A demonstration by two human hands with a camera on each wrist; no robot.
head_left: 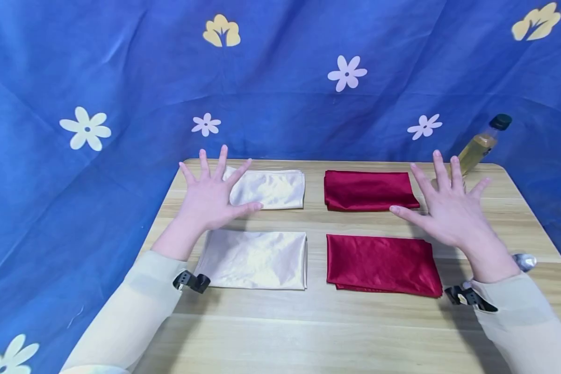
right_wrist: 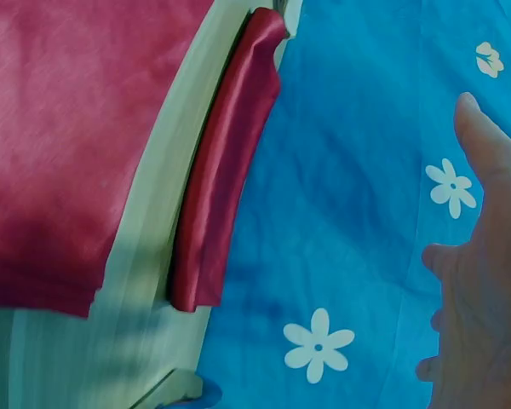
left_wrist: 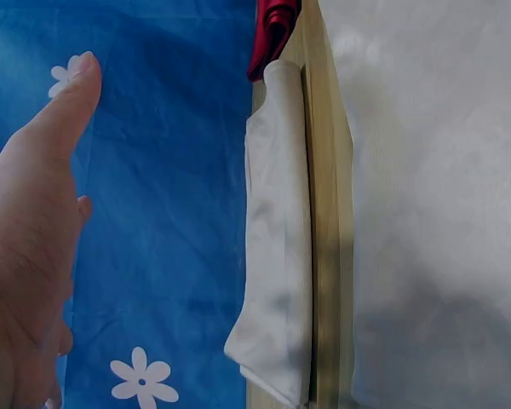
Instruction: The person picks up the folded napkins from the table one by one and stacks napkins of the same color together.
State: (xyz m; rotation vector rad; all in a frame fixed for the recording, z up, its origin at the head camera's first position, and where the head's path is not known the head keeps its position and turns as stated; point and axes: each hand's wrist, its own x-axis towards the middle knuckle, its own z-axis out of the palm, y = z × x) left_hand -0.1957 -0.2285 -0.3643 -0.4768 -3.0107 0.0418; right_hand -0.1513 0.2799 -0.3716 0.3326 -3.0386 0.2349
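In the head view my left hand (head_left: pixel 210 200) hovers with fingers spread above the left side of the table, holding nothing. Beneath and beside it lie two folded white satin cloths, a far one (head_left: pixel 273 189) and a near one (head_left: pixel 257 259). My right hand (head_left: pixel 453 210), also spread and holding nothing, is over the right side. Two folded dark red satin cloths, a far one (head_left: pixel 369 190) and a near one (head_left: pixel 381 264), lie to its left. Both wrist views show the hands apart from the far white cloth (left_wrist: pixel 277 230) and far red cloth (right_wrist: pixel 226 170).
A bottle of yellowish liquid with a dark cap (head_left: pixel 500 122) stands at the back right, partly behind my right hand. A shiny metal object (head_left: pixel 525 261) shows beside the right wrist, mostly hidden. A blue flowered curtain (head_left: pixel 280 104) hangs behind the wooden table (head_left: pixel 280 332).
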